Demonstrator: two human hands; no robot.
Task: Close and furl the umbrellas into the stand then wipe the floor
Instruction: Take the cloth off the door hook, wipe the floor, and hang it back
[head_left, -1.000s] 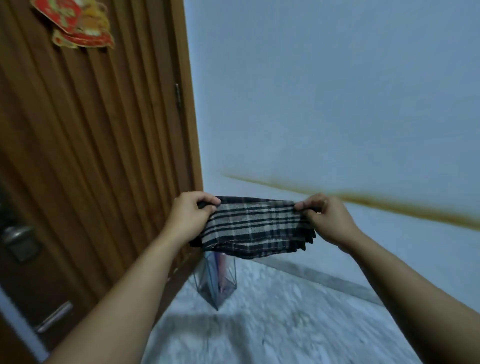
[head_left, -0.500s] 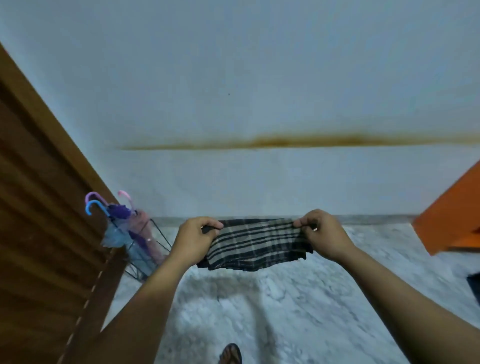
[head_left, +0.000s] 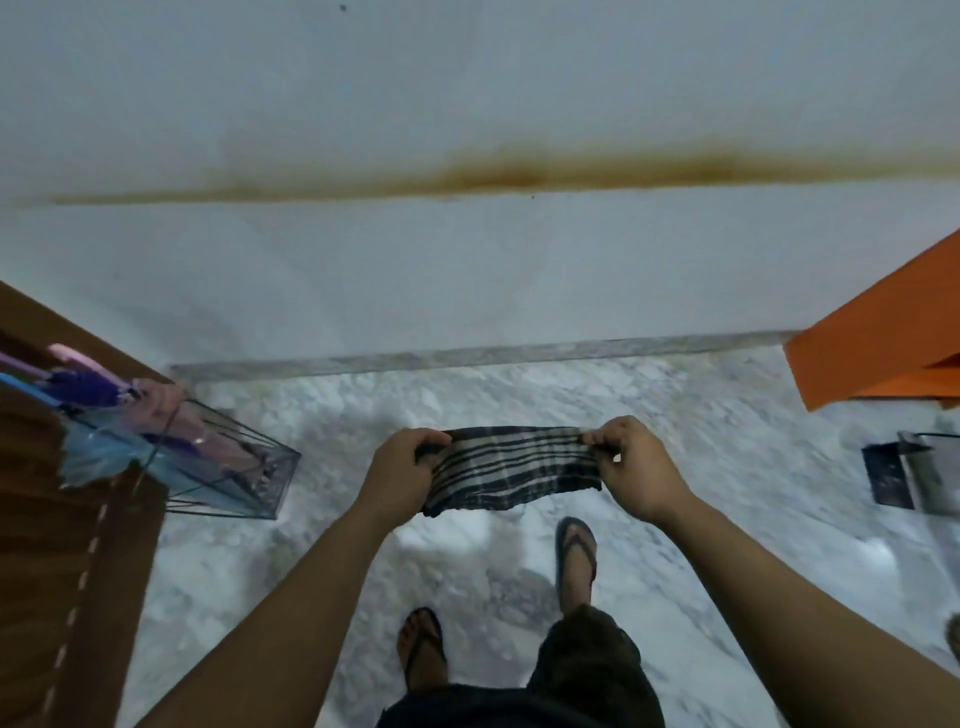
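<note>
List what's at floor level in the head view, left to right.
Wooden door → umbrella stand holding furled umbrellas → left hand → striped cloth → right hand → dark metal object, orange panel above it.

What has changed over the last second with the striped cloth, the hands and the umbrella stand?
The view swung from the wooden door down to the marble floor, so both sandalled feet now show. The left hand and right hand kept gripping the black-and-grey striped cloth, stretched between them above the floor. The furled umbrellas stayed in the clear wire-framed stand.
</note>
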